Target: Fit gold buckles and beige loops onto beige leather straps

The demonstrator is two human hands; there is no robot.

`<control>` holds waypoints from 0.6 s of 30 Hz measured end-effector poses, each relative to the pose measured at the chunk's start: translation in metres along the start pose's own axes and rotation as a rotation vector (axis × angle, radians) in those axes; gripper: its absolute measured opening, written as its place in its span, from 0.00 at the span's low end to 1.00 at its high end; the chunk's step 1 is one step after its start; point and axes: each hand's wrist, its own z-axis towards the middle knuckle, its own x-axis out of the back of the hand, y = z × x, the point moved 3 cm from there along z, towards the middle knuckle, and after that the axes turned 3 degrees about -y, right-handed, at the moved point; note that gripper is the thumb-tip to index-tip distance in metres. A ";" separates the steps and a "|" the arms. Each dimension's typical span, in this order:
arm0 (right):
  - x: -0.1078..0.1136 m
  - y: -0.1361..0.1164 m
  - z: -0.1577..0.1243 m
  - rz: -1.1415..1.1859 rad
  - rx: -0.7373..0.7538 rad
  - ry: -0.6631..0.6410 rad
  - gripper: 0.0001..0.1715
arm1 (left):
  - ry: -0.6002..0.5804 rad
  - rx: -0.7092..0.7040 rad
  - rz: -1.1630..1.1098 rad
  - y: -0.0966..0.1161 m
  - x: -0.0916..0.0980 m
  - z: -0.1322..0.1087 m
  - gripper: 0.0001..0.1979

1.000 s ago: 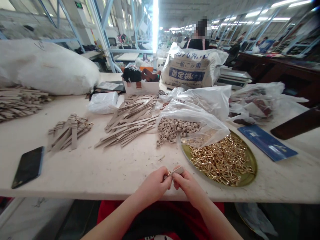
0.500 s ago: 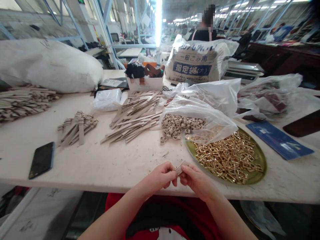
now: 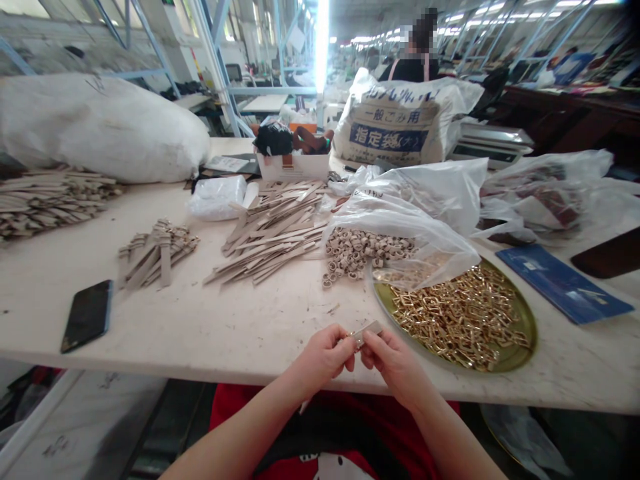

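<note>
My left hand [image 3: 330,352] and my right hand [image 3: 387,357] are together near the table's front edge, both pinching a beige strap [image 3: 373,328]. One end of the strap sticks up past my right fingers, and a thin pale end shows below my left wrist. A small gold-coloured bit, probably a buckle, glints at my left fingertips, mostly hidden by them. To the right of my hands lies a round tray [image 3: 531,327] heaped with gold buckles [image 3: 460,320]. Beyond my hands, small beige loops [image 3: 350,253] spill from a clear plastic bag [image 3: 425,233].
Loose beige straps [image 3: 273,233] lie in the middle, with a smaller pile of buckled straps [image 3: 160,253] to their left. A phone [image 3: 87,317] rests at the left front. A blue booklet [image 3: 565,283] is at right; a full sack [image 3: 395,123] stands behind. A person [image 3: 413,67] sits beyond.
More of the strap's end shows above my right fingers, and its other end has appeared below my left wrist. My hands stay almost in place; the whole view has shifted slightly.
</note>
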 end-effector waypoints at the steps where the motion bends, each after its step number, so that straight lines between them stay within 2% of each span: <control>1: 0.000 -0.002 0.000 -0.045 0.032 0.018 0.17 | 0.015 -0.004 -0.004 -0.001 0.000 0.000 0.11; 4: 0.000 -0.009 -0.003 -0.163 0.067 0.041 0.18 | 0.032 0.001 -0.011 -0.004 0.000 0.001 0.11; 7: 0.000 -0.014 -0.006 -0.217 0.023 0.015 0.16 | 0.018 0.006 0.025 -0.007 -0.001 0.001 0.12; 12: 0.000 -0.015 -0.007 -0.201 -0.009 0.025 0.15 | 0.011 -0.027 0.138 -0.002 0.000 -0.001 0.12; 18: -0.002 -0.016 -0.005 -0.191 0.006 0.049 0.16 | 0.049 -0.047 0.122 -0.007 0.001 0.001 0.11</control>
